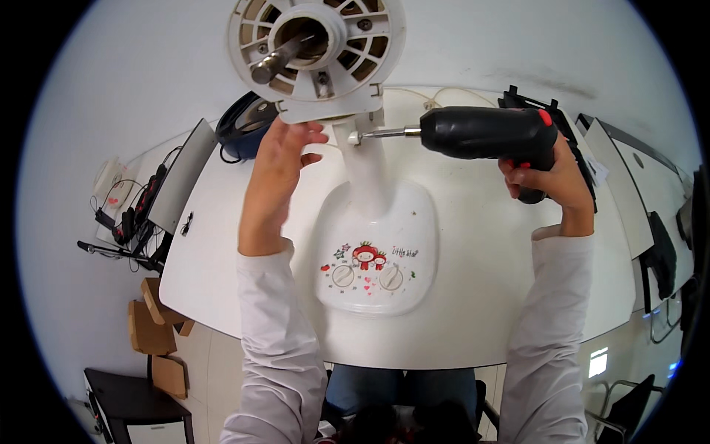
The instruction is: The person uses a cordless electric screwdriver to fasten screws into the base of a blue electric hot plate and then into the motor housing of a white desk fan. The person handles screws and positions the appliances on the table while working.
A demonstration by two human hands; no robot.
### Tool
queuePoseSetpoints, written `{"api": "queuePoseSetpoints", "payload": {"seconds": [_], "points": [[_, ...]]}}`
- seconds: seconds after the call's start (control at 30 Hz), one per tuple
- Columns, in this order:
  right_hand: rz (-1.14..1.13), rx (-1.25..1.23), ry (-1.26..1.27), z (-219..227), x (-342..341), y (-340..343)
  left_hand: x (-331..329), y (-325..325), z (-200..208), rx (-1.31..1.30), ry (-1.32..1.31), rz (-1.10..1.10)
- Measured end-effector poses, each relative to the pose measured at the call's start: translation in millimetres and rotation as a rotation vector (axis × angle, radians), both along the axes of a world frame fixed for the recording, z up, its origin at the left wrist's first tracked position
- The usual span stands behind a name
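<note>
While left hand (pixel 285 152) steadies fan neck (pixel 367 159), right hand (pixel 551 174) holds screwdriver (pixel 481 133) beside.

Person's own body, head view: both arms clad in long sleeves of pale, off-white to light grey fabric; left sleeve (pixel 277 348) loose, creased along the forearm, cuff plain and closing at the wrist; right sleeve (pixel 551 325) of the same cloth, cuff likewise plain, folds running lengthwise; left hand (pixel 285 159) and right hand (pixel 551 177) bare, no gloves, rings or watch visible; legs in dark blue denim trousers (pixel 403 388), seen at the lower edge; no markings or print on the garments.
</note>
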State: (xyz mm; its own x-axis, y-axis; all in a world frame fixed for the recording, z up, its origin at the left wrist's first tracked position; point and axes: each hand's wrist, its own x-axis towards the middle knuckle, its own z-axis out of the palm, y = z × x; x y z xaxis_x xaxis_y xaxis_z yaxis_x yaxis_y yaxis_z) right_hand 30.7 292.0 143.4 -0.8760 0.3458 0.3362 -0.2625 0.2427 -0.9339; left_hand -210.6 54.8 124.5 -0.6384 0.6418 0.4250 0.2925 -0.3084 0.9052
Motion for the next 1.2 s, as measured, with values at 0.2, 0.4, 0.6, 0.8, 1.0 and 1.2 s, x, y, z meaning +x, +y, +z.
{"api": "queuePoseSetpoints", "payload": {"seconds": [0.2,0.4,0.6,0.8,1.0,1.2], "points": [[0.059,0.013,-0.002,-1,-3,3,54,-8,-44,0.241,-1.012,-0.78],[0.066,0.025,0.019,4,0,-3,102,17,-1,0.501,-1.329,-0.723],[0.065,0.022,0.023,1,-1,-1,91,18,7,0.624,-1.306,-0.757],[0.099,0.009,0.028,1,0,-1,85,20,12,0.601,-1.321,-0.726],[0.113,0.026,0.044,-1,-2,1,83,19,14,0.6,-1.336,-0.732],[0.087,0.032,0.01,3,0,0,84,19,15,0.612,-1.3,-0.751]]}}
